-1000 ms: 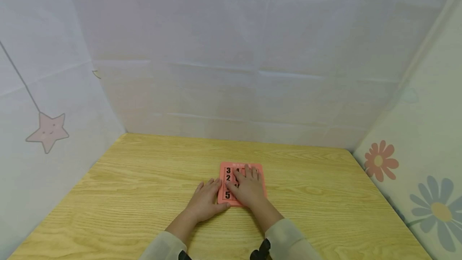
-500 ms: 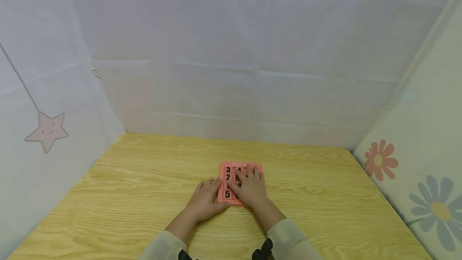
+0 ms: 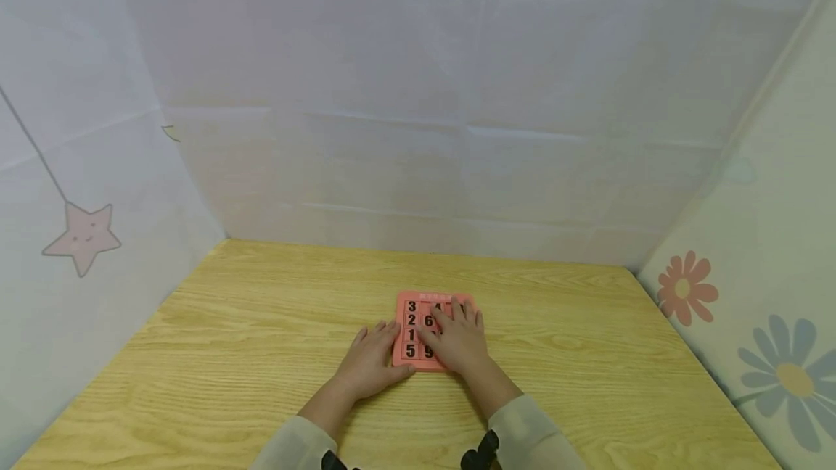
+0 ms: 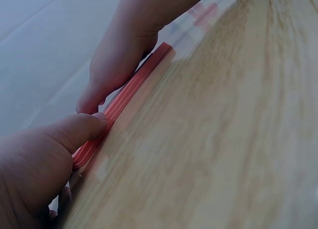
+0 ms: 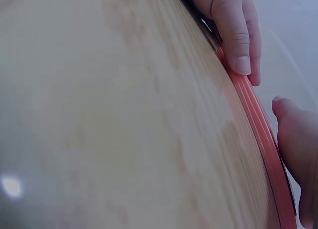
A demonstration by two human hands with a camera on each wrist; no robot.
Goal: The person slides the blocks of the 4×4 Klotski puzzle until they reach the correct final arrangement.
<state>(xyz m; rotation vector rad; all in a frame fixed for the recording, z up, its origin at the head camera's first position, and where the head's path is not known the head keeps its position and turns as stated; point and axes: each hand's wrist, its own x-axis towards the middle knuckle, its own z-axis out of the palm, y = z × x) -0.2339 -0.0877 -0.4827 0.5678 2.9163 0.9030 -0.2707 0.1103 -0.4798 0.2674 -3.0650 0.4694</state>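
A pink number slide puzzle (image 3: 400, 350) lies flat on the table, its black digits 3, 2, 1 and 5 showing down the left column. My left hand (image 3: 371, 365) holds its near left corner, with the thumb along the near edge and the fingers at the left side; the left wrist view shows that thumb (image 4: 82, 128) against the ridged pink side. Over the right part of the board lies my right hand (image 3: 459, 339), fingers spread and fairly straight, fingertips on the top-row tiles. It hides most of the right-hand tiles.
The wood-grain table (image 3: 261, 310) reaches back to a pale cloth wall (image 3: 392, 165). Side cloths carry a printed star (image 3: 83, 236) on the left and printed flowers (image 3: 683, 287) on the right.
My right hand has shifted slightly right across the puzzle, and the 4 tile under its fingers sits further right, away from the 3. The left hand has stayed in place.
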